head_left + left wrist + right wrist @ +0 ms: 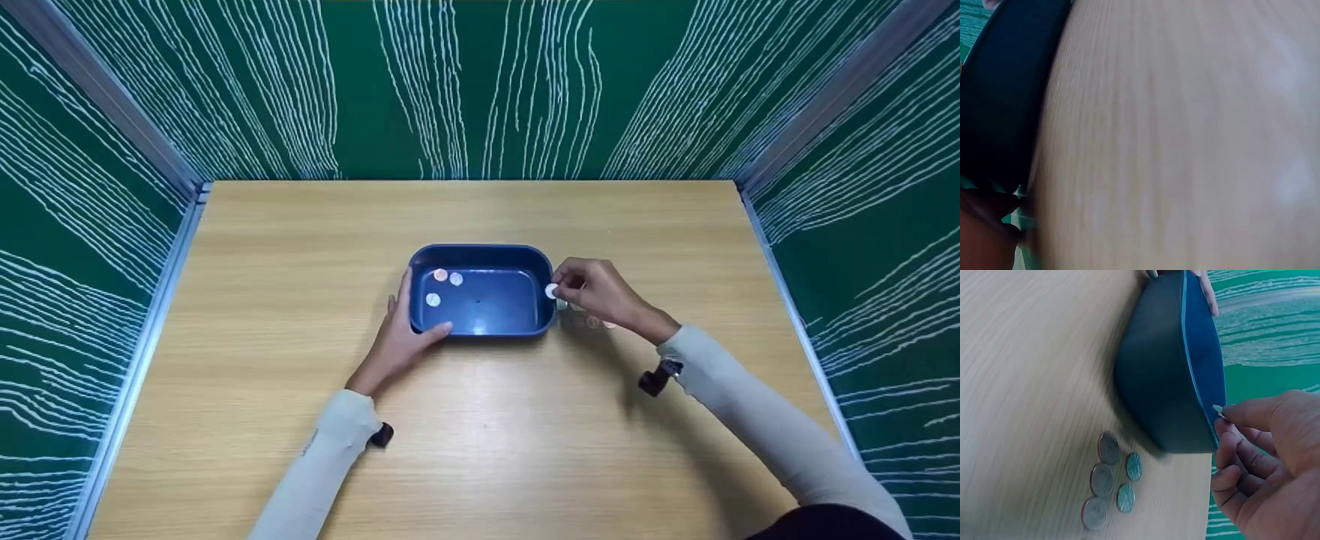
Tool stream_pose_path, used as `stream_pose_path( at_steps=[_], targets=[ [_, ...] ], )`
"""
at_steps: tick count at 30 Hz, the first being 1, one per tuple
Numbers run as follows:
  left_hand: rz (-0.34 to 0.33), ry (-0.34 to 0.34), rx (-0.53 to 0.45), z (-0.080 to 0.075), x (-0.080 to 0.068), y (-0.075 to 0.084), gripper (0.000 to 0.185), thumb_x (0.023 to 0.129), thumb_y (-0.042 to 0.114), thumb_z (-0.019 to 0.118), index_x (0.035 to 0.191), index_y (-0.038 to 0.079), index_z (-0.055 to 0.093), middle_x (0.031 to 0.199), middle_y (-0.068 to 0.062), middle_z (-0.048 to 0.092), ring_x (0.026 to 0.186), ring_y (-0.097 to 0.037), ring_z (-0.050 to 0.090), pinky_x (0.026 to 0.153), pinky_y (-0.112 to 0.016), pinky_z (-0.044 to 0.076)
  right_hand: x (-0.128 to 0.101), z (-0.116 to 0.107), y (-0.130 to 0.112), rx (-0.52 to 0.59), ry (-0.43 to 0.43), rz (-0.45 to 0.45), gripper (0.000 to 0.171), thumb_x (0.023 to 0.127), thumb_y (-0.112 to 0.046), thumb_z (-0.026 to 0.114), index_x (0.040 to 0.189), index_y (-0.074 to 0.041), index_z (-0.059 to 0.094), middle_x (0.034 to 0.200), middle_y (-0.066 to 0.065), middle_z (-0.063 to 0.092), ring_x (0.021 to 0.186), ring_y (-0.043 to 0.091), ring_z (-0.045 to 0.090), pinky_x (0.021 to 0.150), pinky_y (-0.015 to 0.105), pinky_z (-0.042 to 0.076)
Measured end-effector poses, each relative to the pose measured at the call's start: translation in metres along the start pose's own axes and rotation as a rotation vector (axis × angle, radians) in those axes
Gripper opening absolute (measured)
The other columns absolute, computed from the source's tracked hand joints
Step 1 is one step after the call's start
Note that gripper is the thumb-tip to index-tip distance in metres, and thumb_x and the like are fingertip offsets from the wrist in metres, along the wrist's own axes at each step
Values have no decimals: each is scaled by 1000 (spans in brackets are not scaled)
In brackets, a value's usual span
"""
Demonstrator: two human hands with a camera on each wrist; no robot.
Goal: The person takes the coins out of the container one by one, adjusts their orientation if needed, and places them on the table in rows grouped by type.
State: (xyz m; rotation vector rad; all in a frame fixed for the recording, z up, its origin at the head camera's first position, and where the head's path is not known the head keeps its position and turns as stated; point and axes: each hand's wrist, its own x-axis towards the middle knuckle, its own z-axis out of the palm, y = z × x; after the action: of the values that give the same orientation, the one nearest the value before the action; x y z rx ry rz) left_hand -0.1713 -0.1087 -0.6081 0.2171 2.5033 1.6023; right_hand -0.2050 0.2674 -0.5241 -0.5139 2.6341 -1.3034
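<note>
A dark blue rectangular plastic box (480,328) stands at mid-table, open side up. My left hand (401,330) holds its left end, fingers along the outer wall and thumb at the near rim. Inside, toward the left, lie a copper-coloured coin (440,275) and two silvery ones. At the box's right rim, my right hand (600,291) pinches a silvery coin (1219,411) between thumb and fingertips. Below that hand, several coins (1102,480) lie flat on the table beside the box, partly covered by the hand in the head view.
The wooden table (480,435) is bordered by green panels (480,90) with white wavy lines, at the back and both sides. Metal rails (142,360) run along the table's side edges. Each wrist carries a small black camera (654,382).
</note>
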Motion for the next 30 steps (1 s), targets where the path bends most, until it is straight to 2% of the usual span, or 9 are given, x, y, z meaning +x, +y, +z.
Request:
stream_pose_path(
  at_steps=[7,13,18,23,27,30],
  targets=[
    [21,6,-6,0,1,0,124,93,45,88,179,32,0,185,-7,10,168,-47,4,136,-58,-1,-12,-12,13,-2,46,63,11,100,4,73,111,5,77,93,12,75,82,21,65,69,18,54],
    [29,7,-6,0,0,0,124,93,46,88,179,32,-1,186,-6,9,169,-45,7,136,-55,-3,-21,-13,32,-5,76,93,9,100,5,73,108,3,77,94,13,74,84,21,65,71,18,52],
    [9,6,-3,1,-1,0,123,94,45,87,179,34,-1,186,-6,8,168,-48,3,135,-63,1,-28,-11,53,-26,91,113,8,99,6,72,106,3,77,94,14,75,84,18,65,71,16,51],
    [-15,2,-2,1,-2,-1,124,93,49,87,179,36,-1,186,-8,8,167,-53,-3,131,-72,6,-35,-9,68,-2,86,149,5,100,2,75,105,3,76,91,15,76,77,19,67,63,18,52],
    [-10,-2,6,1,-1,-1,125,92,54,86,179,34,-1,185,-10,10,167,-53,-3,131,-72,7,-39,-8,76,21,83,167,6,101,0,75,104,5,75,89,16,77,71,24,69,57,20,53],
    [-7,-2,7,0,-1,-1,125,91,56,86,179,33,0,185,-11,11,167,-52,-2,132,-71,7,-42,-8,79,15,87,175,8,101,-1,75,105,6,75,89,15,77,72,24,70,58,20,53]
  ],
)
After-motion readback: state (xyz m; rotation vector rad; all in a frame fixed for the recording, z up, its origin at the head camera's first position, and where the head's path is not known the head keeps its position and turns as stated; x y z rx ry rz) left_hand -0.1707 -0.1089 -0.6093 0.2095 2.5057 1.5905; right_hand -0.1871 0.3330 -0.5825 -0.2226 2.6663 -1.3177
